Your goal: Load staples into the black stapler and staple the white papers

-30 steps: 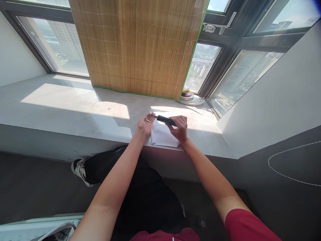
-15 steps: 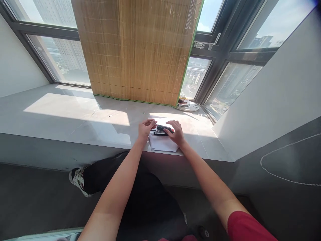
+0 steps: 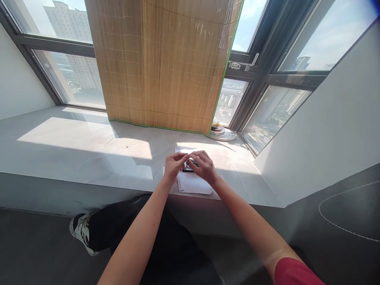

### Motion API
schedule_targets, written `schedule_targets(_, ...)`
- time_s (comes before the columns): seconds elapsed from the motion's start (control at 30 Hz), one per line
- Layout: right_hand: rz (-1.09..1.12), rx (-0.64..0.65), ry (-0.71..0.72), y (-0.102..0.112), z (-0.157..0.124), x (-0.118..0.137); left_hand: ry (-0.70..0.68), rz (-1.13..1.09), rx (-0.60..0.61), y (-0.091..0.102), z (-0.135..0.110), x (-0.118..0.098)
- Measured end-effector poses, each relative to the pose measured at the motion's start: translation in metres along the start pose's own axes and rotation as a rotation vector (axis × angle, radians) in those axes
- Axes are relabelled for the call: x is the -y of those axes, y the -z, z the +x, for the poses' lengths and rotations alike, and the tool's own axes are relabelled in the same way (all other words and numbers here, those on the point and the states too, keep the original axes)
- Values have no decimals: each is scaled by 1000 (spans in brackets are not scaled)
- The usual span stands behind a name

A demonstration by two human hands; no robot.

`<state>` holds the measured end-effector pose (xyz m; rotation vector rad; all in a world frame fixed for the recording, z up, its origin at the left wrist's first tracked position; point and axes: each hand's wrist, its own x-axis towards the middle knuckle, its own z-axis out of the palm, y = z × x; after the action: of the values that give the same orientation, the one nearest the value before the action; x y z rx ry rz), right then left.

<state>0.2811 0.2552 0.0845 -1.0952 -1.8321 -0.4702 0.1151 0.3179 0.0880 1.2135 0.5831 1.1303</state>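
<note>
A white sheet of paper (image 3: 193, 183) lies at the front edge of the grey window ledge (image 3: 89, 158). On it sits a small black stapler (image 3: 190, 166), mostly hidden between my hands. My left hand (image 3: 173, 165) is curled, its fingertips pinched together at the stapler's left end. My right hand (image 3: 204, 168) is curled over the stapler's right side, fingertips meeting those of the left hand. What the fingertips pinch is too small to make out.
A bamboo blind (image 3: 166, 63) hangs down to the ledge behind the paper. A stack of small plates (image 3: 221, 132) stands in the window corner at right. A white wall (image 3: 320, 130) bounds the ledge on the right. My dark-trousered leg and shoe (image 3: 81, 233) are below.
The black stapler, held up in my right hand a second ago, now rests on the paper. Both hands have drawn together over it with fingertips meeting. The camera has tilted upward.
</note>
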Motion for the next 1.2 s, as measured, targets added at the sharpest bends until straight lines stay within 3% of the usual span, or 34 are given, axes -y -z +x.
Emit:
schedule_targets(0.23,-121,20,47,-2,-8,5,-5,53,54,-2,0,3)
schedule_targets(0.33,-123,0,-11,0,-5,-10,-31,81,64,-2,-2,2)
schedule_targets(0.5,-261,-71,-343,19,0,-95,-83,159,-170,0,0,5)
schedule_targets(0.6,-347,86,-592,27,-7,-151,-43,178,-247,3,4,10)
schedule_targets(0.7,-358,238,-733,25,-19,-183,0,167,-275,5,6,13)
schedule_targets(0.9,-457,356,-720,9,-38,-194,-8,184,-273,7,8,16)
schedule_targets(1.1,-489,380,-730,7,-34,-195,6,248,-294,7,7,13)
schedule_targets(1.2,-486,364,-806,11,-30,-186,-161,465,-347,7,0,5)
